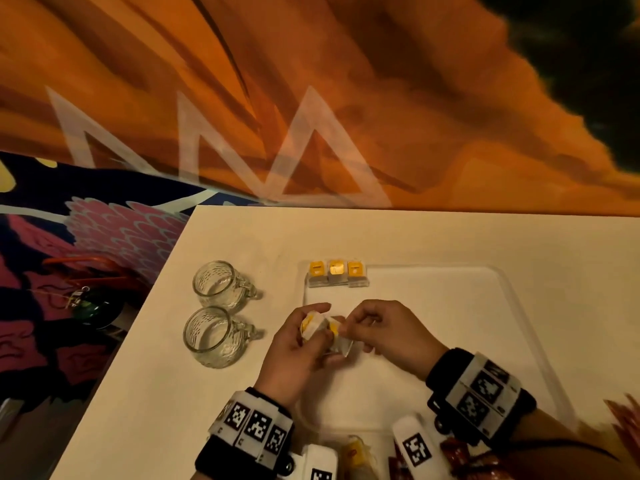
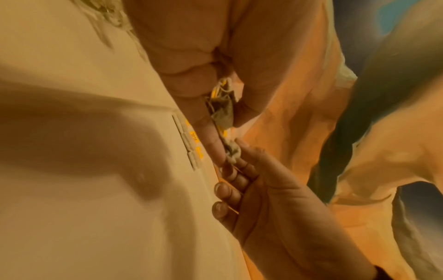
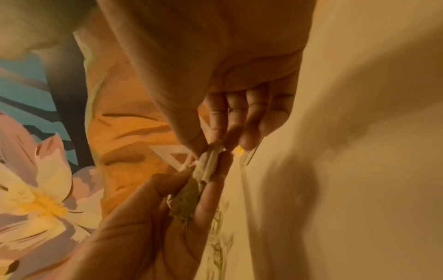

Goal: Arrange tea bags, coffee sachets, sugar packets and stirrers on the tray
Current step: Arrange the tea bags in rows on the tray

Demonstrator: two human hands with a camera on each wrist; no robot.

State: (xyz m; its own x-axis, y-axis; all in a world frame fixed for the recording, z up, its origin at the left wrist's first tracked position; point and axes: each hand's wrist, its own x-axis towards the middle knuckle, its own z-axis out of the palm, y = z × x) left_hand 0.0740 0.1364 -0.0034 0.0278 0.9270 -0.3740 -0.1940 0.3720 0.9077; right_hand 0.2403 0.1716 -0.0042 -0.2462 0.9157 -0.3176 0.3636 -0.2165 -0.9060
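Your wrists: black bands (image 1: 450, 370), white marker blocks (image 1: 254, 426) with black square codes; both hands bare, no sleeves visible.

Seen along the right hand (image 3: 230, 79): thumb and forefinger in a pinching grip on the top of a bundle of tea bags (image 3: 203, 170). Cradled from below by the left hand (image 3: 148, 223). Pale surface (image 3: 359, 170) at right, floral fabric (image 3: 43, 189) at left.

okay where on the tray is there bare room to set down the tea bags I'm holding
The tray is bare right of the three tea bags lined up at its far left corner, and across its right half to the rim. The left hand and right hand crowd the near-left part, both holding the bunch of tea bags.
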